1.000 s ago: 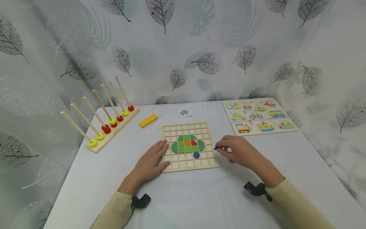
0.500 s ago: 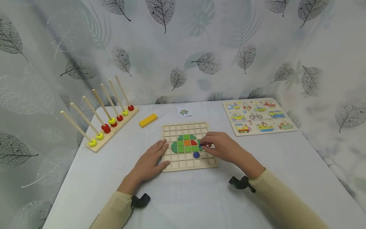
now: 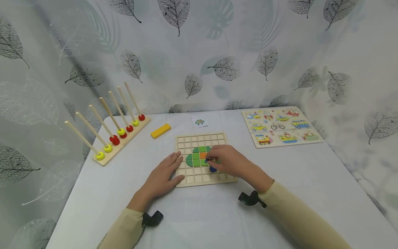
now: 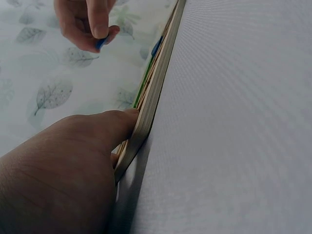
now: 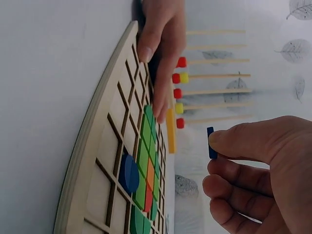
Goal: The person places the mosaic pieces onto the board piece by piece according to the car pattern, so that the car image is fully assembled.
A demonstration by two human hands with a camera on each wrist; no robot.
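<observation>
A wooden grid board (image 3: pixel 189 178) lies on the table, with green, orange and red tiles inlaid in its middle. My left hand (image 3: pixel 163 178) rests flat on the board's left edge, fingers extended and thumb on the near corner. Over the tiles, my right hand (image 3: pixel 228 160) pinches a small, thin blue tile (image 5: pixel 211 143) between thumb and forefinger. In the right wrist view the tile stands apart from the board. A round blue shape made of two half-round tiles (image 5: pixel 129 174) sits on the board below the green ones. The right hand hides part of the pattern in the head view.
A pattern card (image 3: pixel 199 121) lies behind the board, with a yellow block (image 3: pixel 160 131) to its left. A peg rack (image 3: pixel 124 143) with red and yellow beads stands at the left. A vehicle picture puzzle (image 3: pixel 276 127) lies at the back right. A patterned curtain hangs behind.
My right hand has moved left from beside the board to above its tiles, carrying the blue tile. My left hand has stayed on the board's edge.
</observation>
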